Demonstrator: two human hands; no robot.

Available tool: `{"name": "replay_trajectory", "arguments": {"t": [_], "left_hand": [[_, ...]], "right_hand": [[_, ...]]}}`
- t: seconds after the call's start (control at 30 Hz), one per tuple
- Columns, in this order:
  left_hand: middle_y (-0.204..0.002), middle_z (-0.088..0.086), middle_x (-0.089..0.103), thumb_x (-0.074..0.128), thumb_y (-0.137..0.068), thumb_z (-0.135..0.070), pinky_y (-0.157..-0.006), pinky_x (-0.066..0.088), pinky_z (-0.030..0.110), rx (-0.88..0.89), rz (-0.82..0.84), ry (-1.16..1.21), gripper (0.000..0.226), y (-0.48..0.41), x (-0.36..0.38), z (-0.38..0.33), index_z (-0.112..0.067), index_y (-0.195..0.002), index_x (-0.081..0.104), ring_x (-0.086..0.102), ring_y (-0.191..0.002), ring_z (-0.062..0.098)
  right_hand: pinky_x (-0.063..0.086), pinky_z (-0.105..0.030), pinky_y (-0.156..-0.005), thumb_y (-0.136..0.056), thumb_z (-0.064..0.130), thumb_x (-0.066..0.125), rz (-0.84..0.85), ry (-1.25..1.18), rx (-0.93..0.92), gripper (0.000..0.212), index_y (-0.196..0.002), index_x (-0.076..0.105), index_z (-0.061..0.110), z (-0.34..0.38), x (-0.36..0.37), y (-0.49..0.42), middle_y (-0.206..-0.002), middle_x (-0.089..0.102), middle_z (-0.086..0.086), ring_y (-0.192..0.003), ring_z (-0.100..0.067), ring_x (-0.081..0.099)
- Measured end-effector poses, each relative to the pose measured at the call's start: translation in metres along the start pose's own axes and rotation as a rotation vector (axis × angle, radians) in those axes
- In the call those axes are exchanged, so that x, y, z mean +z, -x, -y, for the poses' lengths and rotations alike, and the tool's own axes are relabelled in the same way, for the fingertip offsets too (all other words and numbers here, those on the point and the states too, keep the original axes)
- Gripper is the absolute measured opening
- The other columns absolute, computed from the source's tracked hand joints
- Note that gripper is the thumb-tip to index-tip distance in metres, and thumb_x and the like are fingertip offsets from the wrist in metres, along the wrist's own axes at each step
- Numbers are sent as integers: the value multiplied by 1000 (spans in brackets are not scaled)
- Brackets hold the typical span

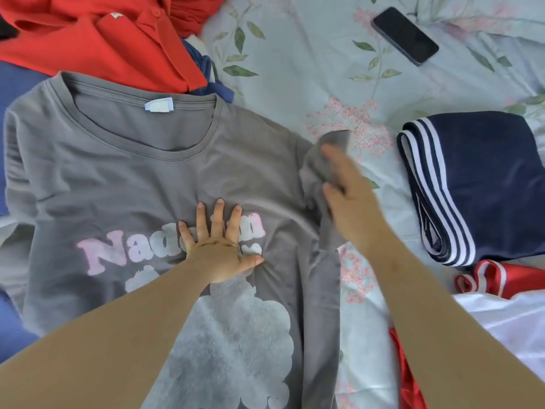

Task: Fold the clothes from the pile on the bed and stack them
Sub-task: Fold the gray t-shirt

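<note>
Grey tee (pixel 141 172) flat on floral sheet (pixel 295 54), front up, print showing. Long axis roughly top-to-bottom of view w/ slight tilt: neckline & white label at upper left, far end from cam; hem end toward lower centre, cut off by frame edge. Pink lettering upright as seen from here.

L hand (pixel 219 252) palm-down on chest print, fingers straight & fanned, thumb out sideways, pressing cloth flat; small creases by thumb. R hand (pixel 351 202) at tee's right-of-view sleeve (pixel 336 140), motion-blurred; thumb & fingers apparently closed on the cloth, exact hold hard to make out. Sleeve bunched & raised off sheet, cuff end pointing up-frame. Opposite sleeve out flat at left edge, over blue fabric (pixel 14 93).

Upper left, touching tee's collar edge: red polo (pixel 103 45), crumpled, w/ blue garment (pixel 218 90) poking out beneath.

Right of tee, apart from it: folded navy garment (pixel 472 184) w/ white stripes along its edge, long side approx. top-to-bottom. Just below, touching: red-white item (pixel 486 278), then white fabric (pixel 516 320) at lower right.

Dark phone (pixel 404 35) screen-up on sheet, top right, well apart from all clothes.
</note>
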State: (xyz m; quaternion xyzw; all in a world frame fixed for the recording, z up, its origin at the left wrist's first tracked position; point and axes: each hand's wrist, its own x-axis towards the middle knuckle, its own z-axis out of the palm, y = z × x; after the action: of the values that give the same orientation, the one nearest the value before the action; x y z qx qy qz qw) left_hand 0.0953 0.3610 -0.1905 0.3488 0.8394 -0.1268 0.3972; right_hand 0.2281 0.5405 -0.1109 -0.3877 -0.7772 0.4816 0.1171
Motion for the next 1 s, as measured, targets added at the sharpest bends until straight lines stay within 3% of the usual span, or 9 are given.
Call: {"name": "replay_trajectory", "arguments": {"t": [0.13,0.3,0.37,0.43,0.53,0.67,0.83,0.93,1.0], "left_hand": [[-142,-16,-42,42,-65,-81,-106,-20,56,128,-162,121,108,8,8,14,-46,-137,-30,-40,-132,21],[-147,-17,-35,49,-67,-76,-107,-20,53,134,-229,140,107,9,9,14,-47,-140,-24,-37,-135,19],[-149,-16,-33,51,-69,-74,-108,-19,53,132,-248,148,106,11,8,14,-47,-141,-21,-35,-136,19],[-151,-14,-30,53,-71,-72,-109,-17,53,125,-264,150,103,12,6,14,-47,-143,-17,-33,-138,20],[-154,-13,-24,52,-75,-69,-111,-11,55,107,-295,138,97,15,4,11,-46,-144,-11,-27,-140,21],[-157,-10,-16,49,-81,-63,-113,-6,53,115,-342,142,87,22,0,11,-43,-147,-4,-20,-143,20],[-157,-1,13,57,-89,-39,-114,19,40,184,-478,349,70,45,-2,17,-28,-148,21,11,-145,20],[-137,5,46,62,-87,-18,-98,35,32,136,-721,529,50,65,-5,41,-17,-135,47,45,-123,27],[-123,10,56,60,-87,-11,-96,35,34,16,-865,608,39,77,-8,65,-12,-126,56,48,-114,30]], "right_hand": [[37,-22,-86,-97,15,44,203,334,87,42,-138,38,22,-22,34,20,-128,58,4,-114,-20,54],[42,-32,-70,-97,25,47,224,446,-139,16,-106,60,21,-4,30,18,-89,64,0,-83,-22,58],[41,-33,-67,-99,23,43,95,391,-114,16,-105,56,16,5,12,9,-85,60,-1,-75,-21,56],[37,-29,-62,-100,24,40,-204,276,35,17,-108,53,16,7,-19,-1,-85,55,2,-68,-12,51],[34,-30,-65,-98,20,36,-548,247,308,18,-110,50,16,-12,-77,-2,-92,55,-2,-77,-23,49],[40,-46,-88,-90,3,38,-376,488,548,41,-130,40,12,-27,-100,10,-127,50,-16,-104,-39,48],[33,-49,-102,-92,7,42,-151,670,140,51,-141,37,17,9,-14,21,-153,31,-4,-129,-33,37],[30,-44,-108,-96,14,41,94,664,17,49,-143,35,22,28,52,36,-156,23,0,-138,-26,29],[35,-42,-105,-95,12,42,219,603,-80,48,-142,37,23,38,91,45,-152,31,1,-135,-24,33]]}}
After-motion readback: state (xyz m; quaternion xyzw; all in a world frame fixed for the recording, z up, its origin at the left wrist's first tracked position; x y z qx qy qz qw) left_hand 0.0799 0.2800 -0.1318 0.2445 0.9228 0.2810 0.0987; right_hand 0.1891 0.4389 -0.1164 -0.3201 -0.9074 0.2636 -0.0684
